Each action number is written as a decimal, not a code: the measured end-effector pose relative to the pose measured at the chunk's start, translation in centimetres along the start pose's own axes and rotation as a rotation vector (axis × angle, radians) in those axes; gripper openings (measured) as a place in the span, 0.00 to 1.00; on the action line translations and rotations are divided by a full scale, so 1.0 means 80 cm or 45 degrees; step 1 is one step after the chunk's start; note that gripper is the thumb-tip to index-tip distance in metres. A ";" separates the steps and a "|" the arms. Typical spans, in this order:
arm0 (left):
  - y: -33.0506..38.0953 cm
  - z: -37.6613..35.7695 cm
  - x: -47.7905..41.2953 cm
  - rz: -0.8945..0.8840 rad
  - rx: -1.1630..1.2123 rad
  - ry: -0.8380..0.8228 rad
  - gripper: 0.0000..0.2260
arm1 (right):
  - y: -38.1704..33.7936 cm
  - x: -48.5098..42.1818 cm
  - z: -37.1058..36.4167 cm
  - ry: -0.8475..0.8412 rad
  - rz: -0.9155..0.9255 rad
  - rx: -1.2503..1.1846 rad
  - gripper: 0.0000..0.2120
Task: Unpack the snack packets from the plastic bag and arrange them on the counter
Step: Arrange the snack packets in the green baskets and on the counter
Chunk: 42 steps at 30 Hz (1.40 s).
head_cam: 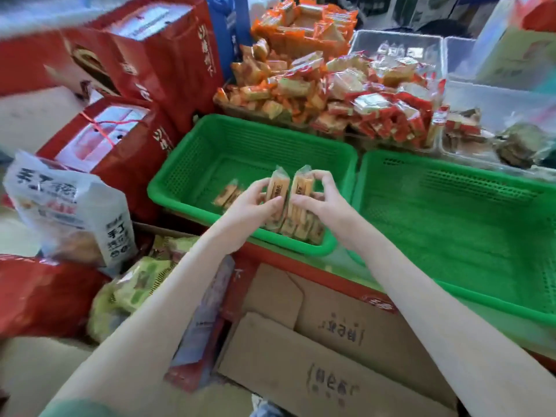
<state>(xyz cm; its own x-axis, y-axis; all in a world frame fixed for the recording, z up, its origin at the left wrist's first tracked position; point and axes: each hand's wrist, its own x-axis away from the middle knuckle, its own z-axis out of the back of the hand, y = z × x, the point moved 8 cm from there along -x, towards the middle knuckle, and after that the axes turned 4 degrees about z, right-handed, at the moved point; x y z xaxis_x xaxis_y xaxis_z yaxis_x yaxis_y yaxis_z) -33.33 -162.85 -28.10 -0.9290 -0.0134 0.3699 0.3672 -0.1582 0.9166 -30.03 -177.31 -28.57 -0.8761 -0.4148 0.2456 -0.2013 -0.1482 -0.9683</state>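
Centre frame, over a green basket point(186, 164): left hand point(254, 206) pinches one upright packet point(278, 188), right hand point(322, 200) pinches a second packet point(302, 185) beside it; more packets point(301, 228) lie in it below.

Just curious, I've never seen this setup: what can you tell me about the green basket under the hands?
The green basket is a rectangular tray of bright plastic, with slotted walls and floor and a smooth rolled rim. It sits level, close beside a second green basket on its right. A row of snack packets stands along its near wall; a few loose packets lie on its floor.
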 end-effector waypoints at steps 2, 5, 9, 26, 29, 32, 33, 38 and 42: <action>-0.011 0.093 -0.028 0.048 -0.051 0.191 0.18 | -0.003 -0.069 -0.051 -0.014 -0.066 -0.049 0.23; -0.031 0.196 -0.065 0.101 -0.092 0.420 0.18 | 0.006 -0.156 -0.102 0.021 -0.140 -0.154 0.24; -0.062 0.252 -0.112 0.199 -0.235 0.457 0.19 | 0.029 -0.239 -0.142 0.121 -0.201 -0.126 0.27; -0.113 0.227 -0.189 0.387 -0.655 0.094 0.18 | 0.089 -0.292 -0.178 -0.413 -0.194 1.094 0.33; -0.114 0.222 -0.182 0.426 -0.919 -0.034 0.17 | 0.093 -0.281 -0.186 -0.567 -0.202 1.135 0.25; -0.121 0.221 -0.177 0.495 -1.078 -0.169 0.21 | 0.091 -0.273 -0.189 -0.589 -0.180 1.169 0.27; -0.125 0.221 -0.175 0.527 -1.132 -0.199 0.23 | 0.089 -0.270 -0.190 -0.580 -0.168 1.196 0.29; -0.128 0.213 -0.171 0.559 -1.144 -0.114 0.31 | 0.061 -0.256 -0.180 -0.309 0.102 1.348 0.33; -0.109 0.212 -0.158 0.419 -1.231 0.118 0.23 | 0.035 -0.227 -0.156 -0.122 0.262 1.366 0.32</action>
<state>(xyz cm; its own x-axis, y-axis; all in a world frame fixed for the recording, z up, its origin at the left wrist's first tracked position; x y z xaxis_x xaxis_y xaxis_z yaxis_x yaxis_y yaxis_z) -24.02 -144.52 -38.16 -0.8039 -0.2696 0.5301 0.4481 -0.8606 0.2419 -20.17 -158.97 -36.33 -0.8020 -0.5826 0.1317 0.4718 -0.7532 -0.4585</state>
